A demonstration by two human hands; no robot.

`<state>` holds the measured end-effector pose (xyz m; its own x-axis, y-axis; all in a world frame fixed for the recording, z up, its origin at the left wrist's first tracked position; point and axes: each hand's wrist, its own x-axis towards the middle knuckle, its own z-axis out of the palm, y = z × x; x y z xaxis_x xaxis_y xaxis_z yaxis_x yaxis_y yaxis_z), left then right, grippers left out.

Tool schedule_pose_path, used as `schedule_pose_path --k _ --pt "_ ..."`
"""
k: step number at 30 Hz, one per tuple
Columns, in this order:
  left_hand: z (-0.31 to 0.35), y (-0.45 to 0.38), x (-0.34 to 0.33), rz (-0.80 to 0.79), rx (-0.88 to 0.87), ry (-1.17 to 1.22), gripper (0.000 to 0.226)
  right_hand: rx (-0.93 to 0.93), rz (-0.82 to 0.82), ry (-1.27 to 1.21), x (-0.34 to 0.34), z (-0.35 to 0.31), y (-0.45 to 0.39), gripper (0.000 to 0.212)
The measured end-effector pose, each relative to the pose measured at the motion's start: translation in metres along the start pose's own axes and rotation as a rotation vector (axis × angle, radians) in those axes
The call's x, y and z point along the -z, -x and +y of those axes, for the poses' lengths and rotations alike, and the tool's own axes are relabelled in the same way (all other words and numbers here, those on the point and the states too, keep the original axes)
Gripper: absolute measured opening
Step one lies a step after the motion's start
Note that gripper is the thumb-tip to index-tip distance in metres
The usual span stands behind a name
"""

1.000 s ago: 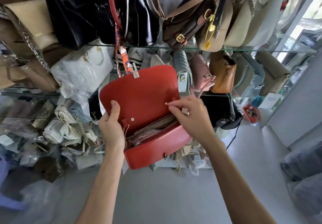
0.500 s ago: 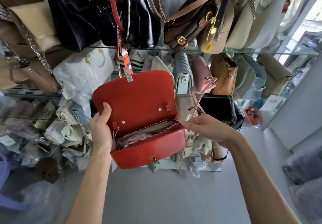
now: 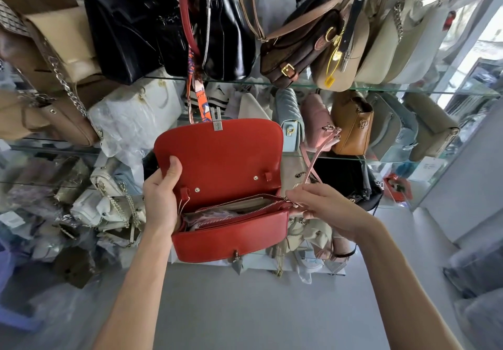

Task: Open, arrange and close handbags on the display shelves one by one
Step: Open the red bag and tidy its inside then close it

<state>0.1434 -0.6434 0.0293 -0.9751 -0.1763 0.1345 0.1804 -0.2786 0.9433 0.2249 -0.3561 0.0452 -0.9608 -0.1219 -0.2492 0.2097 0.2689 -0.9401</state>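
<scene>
A red handbag [image 3: 231,235] hangs in front of me with its flap [image 3: 220,156] lifted upright, a silver clasp at the flap's top edge. Its inner zip is open and paper stuffing shows inside. My left hand [image 3: 160,200] grips the bag's left end, thumb on the inside of the flap. My right hand [image 3: 321,208] is at the bag's right end, fingertips pinching the zip pull by the end of the zipper. The red strap [image 3: 185,17] runs up out of view.
Glass shelves [image 3: 381,88] crowd the space behind with handbags: black bags [image 3: 130,28] top left, a brown bag [image 3: 299,44] and beige bags top right, a pink bag [image 3: 317,120], a tan bag [image 3: 352,123], wrapped white bags [image 3: 133,115] left. Grey floor lies below.
My right hand moved from the middle of the flap to the bag's right end and took the zip pull. The bag now sits more level.
</scene>
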Motion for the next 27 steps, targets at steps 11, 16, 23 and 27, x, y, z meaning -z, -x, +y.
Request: schedule_pose_path --k 11,16,23,27 --pt "-0.008 -0.004 -0.003 0.072 0.083 0.074 0.023 0.034 0.044 -0.342 -0.01 0.0 -0.005 0.015" --pt "-0.04 -0.012 0.006 0.053 0.131 0.169 0.045 0.169 0.124 -0.435 -0.018 -0.01 -0.003 0.016" --pt "-0.074 -0.02 0.004 -0.167 0.735 -0.214 0.064 0.322 0.109 -0.532 -0.031 -0.031 0.002 0.024" --pt "-0.044 -0.005 -0.005 -0.441 0.39 -1.081 0.055 0.278 0.136 -0.359 -0.034 -0.035 0.001 0.023"
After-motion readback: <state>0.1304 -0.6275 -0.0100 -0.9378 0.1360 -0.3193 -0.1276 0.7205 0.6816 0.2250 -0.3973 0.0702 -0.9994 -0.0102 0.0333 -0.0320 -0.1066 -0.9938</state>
